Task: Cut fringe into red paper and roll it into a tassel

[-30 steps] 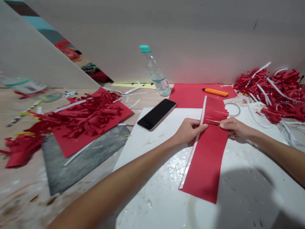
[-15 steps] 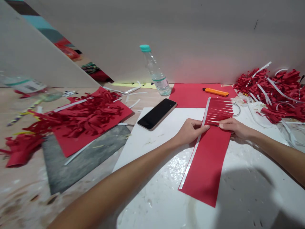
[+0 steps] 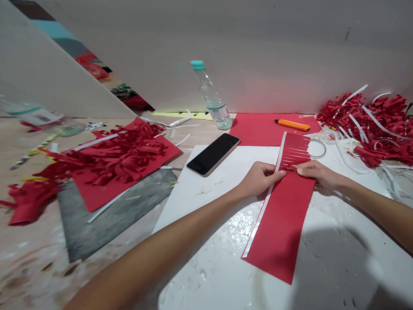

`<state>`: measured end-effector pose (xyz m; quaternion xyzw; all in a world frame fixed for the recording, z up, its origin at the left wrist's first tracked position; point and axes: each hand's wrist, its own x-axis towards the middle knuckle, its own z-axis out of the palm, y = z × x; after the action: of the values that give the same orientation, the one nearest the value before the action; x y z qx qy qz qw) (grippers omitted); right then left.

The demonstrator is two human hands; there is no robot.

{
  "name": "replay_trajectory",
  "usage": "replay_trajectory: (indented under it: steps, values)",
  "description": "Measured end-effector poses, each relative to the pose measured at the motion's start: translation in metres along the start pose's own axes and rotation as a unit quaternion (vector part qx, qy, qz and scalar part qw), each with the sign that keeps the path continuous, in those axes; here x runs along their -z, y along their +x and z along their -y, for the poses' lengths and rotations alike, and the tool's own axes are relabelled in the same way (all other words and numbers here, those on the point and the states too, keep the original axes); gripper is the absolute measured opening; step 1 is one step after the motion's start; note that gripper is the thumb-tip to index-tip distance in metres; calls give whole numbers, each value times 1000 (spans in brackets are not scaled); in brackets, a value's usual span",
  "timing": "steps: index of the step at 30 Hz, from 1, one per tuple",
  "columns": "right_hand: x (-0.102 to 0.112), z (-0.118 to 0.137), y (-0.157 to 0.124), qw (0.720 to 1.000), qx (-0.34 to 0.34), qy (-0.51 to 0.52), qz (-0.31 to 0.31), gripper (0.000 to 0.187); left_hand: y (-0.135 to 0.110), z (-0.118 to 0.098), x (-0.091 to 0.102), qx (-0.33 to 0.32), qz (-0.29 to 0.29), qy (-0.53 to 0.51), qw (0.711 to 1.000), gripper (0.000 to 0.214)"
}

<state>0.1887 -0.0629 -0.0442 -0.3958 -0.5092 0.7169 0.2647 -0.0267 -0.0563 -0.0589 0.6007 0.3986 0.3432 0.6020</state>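
As both hands meet on one red strip [image 3: 284, 224] over the white board [image 3: 206, 267], its long axis runs from near edge toward far edge, the far end angled slightly right. Neither hand is nearer: the left hand [image 3: 258, 178] pinches the long side bearing white tape [image 3: 260, 215], while the right hand [image 3: 318, 173], at the opposite, slit side, closes around one slim metal tool [image 3: 289, 169], mostly hidden by fingers. One phone [image 3: 213, 154] overlaps the board's far-left corner; one orange cutter [image 3: 292, 125] lies beyond its far edge. Two bottles, one upright [image 3: 217, 113], one farther left [image 3: 35, 115], sit near the worktop's [image 3: 26, 254] back edge.
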Motion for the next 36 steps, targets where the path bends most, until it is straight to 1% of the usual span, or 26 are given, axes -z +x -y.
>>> replay_trajectory:
  steps: [6, 13, 26, 31, 36]
  values:
    - [-1, 0, -1, 1000, -2, 7, -2, 30, 1, 3, 1, -4, 1, 11, 1000, 38]
    - [-1, -1, 0, 1000, 0, 3, -10, 28, 0, -2, -1, 5, -2, 13, 1000, 38]
    - [2, -5, 2, 1000, 4, 5, 2, 31, 1, 0, -1, 4, 8, 4, 1000, 38]
    - [3, -5, 2, 1000, 10, 3, 6, 31, 1, 0, 1, -4, 2, 32, 999, 40]
    - [3, -3, 2, 1000, 12, -8, -1, 32, 0, -3, 4, -6, 19, 85, 996, 43]
